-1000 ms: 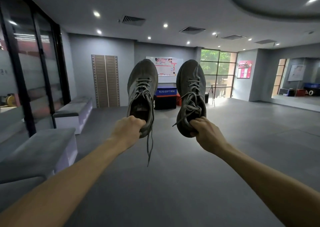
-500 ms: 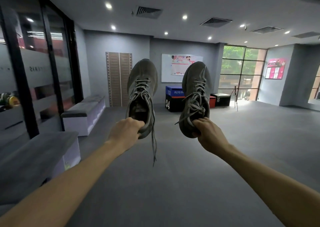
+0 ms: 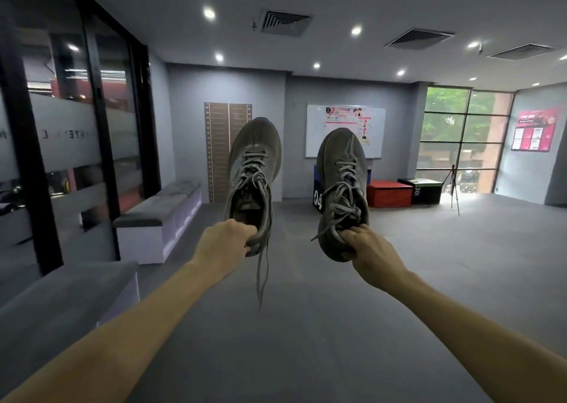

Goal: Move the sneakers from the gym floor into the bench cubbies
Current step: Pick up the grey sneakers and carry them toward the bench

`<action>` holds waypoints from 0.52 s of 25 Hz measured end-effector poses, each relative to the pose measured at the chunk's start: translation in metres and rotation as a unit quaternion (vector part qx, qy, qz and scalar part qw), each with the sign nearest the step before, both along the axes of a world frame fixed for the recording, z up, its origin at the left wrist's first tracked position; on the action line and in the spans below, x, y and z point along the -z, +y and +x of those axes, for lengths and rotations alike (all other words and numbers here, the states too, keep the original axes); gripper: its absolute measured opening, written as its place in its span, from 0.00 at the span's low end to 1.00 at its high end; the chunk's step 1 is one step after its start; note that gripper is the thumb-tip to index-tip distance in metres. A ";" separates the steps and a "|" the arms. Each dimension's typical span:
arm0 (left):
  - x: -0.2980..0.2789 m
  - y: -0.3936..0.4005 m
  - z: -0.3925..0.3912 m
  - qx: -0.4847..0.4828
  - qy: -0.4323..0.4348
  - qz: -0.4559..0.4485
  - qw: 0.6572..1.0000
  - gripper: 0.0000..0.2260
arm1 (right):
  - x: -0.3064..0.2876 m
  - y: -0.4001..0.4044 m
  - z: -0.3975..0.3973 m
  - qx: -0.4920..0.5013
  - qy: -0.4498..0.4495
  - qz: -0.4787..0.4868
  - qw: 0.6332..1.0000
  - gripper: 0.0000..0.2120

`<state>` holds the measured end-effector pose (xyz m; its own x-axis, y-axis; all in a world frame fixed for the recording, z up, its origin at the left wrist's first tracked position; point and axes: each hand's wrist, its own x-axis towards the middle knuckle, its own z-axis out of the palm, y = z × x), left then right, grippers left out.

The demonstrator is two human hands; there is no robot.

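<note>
**Two grey sneakers held aloft**

The left sneaker (image 3: 253,175) and right sneaker (image 3: 343,187) are grey, laced, toes pointing up and away, openings facing the camera. Each is pinched at the heel, apart from the other, above the floor. Loose laces dangle from the left one.

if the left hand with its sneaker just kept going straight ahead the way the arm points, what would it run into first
Probably nothing close. The left hand holds the left sneaker above bare gym floor, pointing towards the far wall with the brown measuring chart. The bench sits off to its left, seemingly outside that line, though depth is hard to judge.
</note>
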<state>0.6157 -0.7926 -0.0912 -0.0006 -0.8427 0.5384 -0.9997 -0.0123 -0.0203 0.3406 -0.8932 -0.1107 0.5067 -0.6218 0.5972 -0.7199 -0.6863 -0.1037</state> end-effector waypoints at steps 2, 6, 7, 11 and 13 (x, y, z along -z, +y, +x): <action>-0.004 -0.048 0.027 0.000 0.000 0.001 1.000 0.08 | -0.003 -0.050 0.029 0.005 0.002 0.008 1.000 0.13; -0.002 -0.148 0.079 -0.001 0.000 0.014 1.000 0.07 | -0.004 -0.155 0.087 0.000 0.000 0.010 1.000 0.12; 0.001 -0.172 0.092 -0.004 -0.003 0.015 1.000 0.06 | -0.001 -0.182 0.100 -0.003 0.001 0.010 1.000 0.12; 0.004 -0.273 0.141 -0.018 -0.019 0.013 1.000 0.02 | 0.003 -0.292 0.151 -0.003 -0.003 0.013 1.000 0.12; 0.005 -0.331 0.165 -0.029 -0.025 0.012 0.999 0.02 | 0.003 -0.355 0.180 -0.007 -0.010 0.020 1.000 0.11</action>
